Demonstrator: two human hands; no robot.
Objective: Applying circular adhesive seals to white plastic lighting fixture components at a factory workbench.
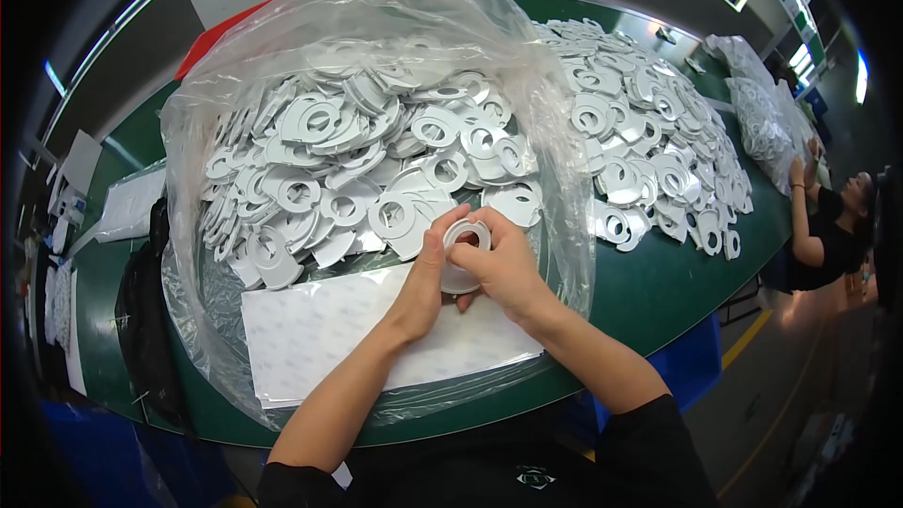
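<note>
Between my two hands is a white plastic part (458,281) with a round ring-shaped opening, held over the paper sheets. My left hand (426,287) grips its left side, fingers closed along the edge. From the right, my right hand (506,263) wraps round the same part, with the thumb reaching across the ring. Some fingertips are hidden behind the part. Under my wrists lies a stack of white sheets (320,339) with faint grey marks. Just beyond my hands rises a heap of similar white ring-shaped parts (299,194) inside a clear plastic bag (555,113).
A second pile of white parts (649,132) covers the green table (658,292) to the right. At the left lie a black bag (141,320) and a white packet (132,207). A co-worker (832,226) stands at the far right, with hands by another plastic bag (767,122).
</note>
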